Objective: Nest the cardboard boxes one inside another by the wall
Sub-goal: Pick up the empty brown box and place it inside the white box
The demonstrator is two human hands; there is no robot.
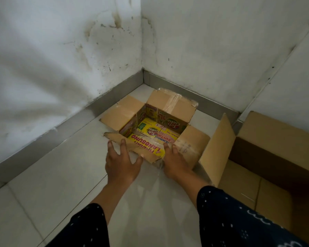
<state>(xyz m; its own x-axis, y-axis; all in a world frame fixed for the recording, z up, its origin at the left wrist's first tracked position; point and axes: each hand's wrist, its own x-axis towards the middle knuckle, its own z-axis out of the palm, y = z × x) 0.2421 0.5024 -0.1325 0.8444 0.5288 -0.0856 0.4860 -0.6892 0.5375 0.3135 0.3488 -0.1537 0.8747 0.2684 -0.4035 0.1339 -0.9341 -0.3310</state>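
White tiled floor (pixel 57 175) meets a stained wall corner (pixel 142 50), and the open tea carton (pixel 168 104) sits there just ahead of me. My left hand (pixel 122 164), fingers spread, presses its torn near flap (pixel 143 148); my right hand (pixel 177 162) grips the same flap's edge. A bigger cardboard box (pixel 271 157) stands open at my right.

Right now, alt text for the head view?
Both hands, left hand and right hand, press the near flap of an open printed cardboard box on the tiled floor in a wall corner; a larger open box stands right.
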